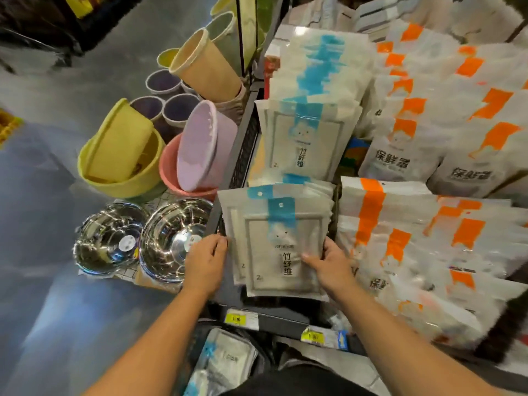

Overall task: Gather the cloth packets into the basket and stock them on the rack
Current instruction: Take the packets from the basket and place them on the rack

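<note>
A stack of white cloth packets with blue stripes stands in the front section of the dark rack. My left hand grips the stack's left edge. My right hand holds its right edge, thumb across the front packet. More blue-striped packets fill the rack section behind. Below, at the bottom of the view, a dark basket holds another blue-striped packet.
Orange-striped white packets fill the rack to the right. On the floor to the left are two steel bowls, yellow and pink basins, and tall bins. Yellow price tags line the rack's front edge.
</note>
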